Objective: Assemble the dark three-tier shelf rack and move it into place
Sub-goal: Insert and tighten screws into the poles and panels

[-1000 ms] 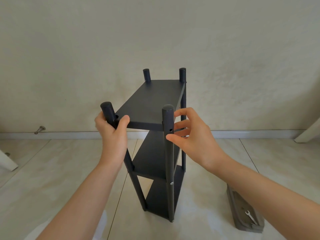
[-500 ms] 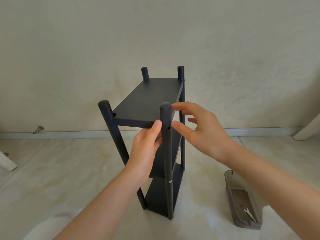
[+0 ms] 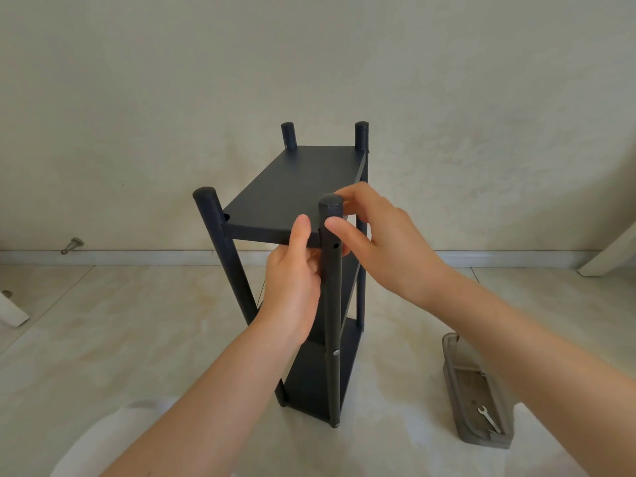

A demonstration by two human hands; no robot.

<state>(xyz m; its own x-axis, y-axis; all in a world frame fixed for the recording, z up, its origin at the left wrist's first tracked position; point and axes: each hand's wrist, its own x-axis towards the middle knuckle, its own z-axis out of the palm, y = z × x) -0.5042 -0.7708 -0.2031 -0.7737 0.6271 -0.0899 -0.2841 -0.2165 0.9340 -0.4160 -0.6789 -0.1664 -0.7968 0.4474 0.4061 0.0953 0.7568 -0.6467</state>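
Down on the tile floor [image 3: 137,339], the rack [image 3: 309,383] is standing with all three shelves in. Meanwhile the left hand [image 3: 292,287] is pinching the top shelf [image 3: 292,191] edge and the right hand [image 3: 382,249] is pinching the front post [image 3: 332,304]. Its upper hole [image 3: 336,246] is looking empty, so I'm guessing bolting and moving are remaining.

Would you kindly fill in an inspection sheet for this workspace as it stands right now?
Surface: beige tiled floor; the rack stands upright on it.
Job's things: dark three-tier shelf rack, three shelves on four round posts; open hole in the near right post at top-shelf height.
Clutter: grey plastic tray on the floor to the right, small silver wrench inside.
Grips: left hand grips the top shelf's front edge, thumb on top; right hand holds the near right post's top.
Cables: nothing seen.
Surroundings: plain cream wall, white baseboard, metal door stop, white furniture leg at left.
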